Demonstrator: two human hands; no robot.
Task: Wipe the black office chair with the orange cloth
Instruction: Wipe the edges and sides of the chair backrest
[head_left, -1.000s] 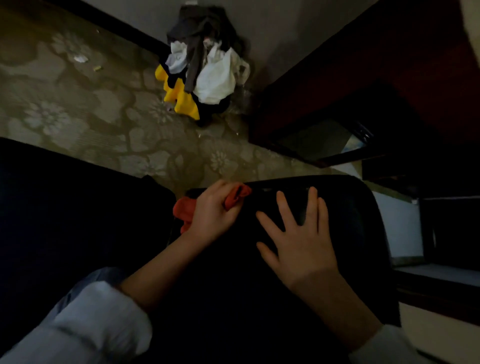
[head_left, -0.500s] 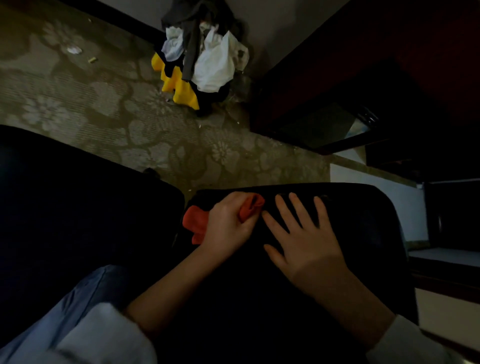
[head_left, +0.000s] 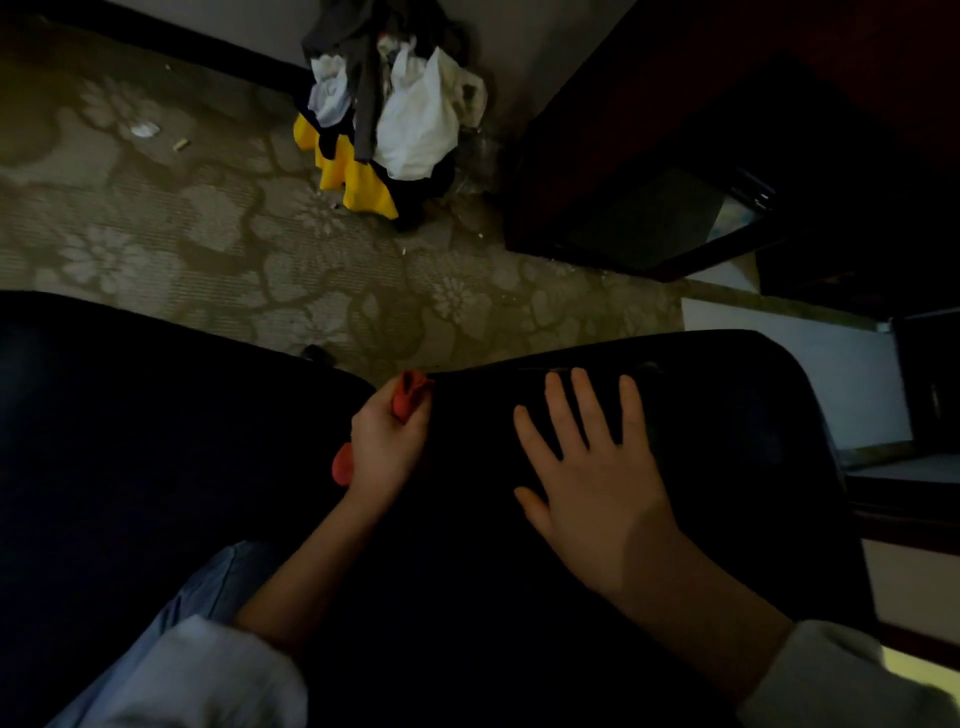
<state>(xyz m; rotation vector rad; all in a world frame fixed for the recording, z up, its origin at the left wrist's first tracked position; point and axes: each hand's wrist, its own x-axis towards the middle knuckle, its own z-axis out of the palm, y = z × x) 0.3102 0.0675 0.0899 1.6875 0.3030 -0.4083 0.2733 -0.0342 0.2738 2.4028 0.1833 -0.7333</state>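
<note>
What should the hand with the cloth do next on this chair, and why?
Probably sweep the orange cloth rightward along the upper edge of the black chair. The left hand grips it bunched at that edge's left end, and the right hand lies flat on the chair, seemingly steadying it.

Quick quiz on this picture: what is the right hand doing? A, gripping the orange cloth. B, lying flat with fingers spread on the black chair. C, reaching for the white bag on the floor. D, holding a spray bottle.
B: the right hand lies flat with its fingers spread on the black chair, holding nothing, while the left hand grips the orange cloth.
</note>
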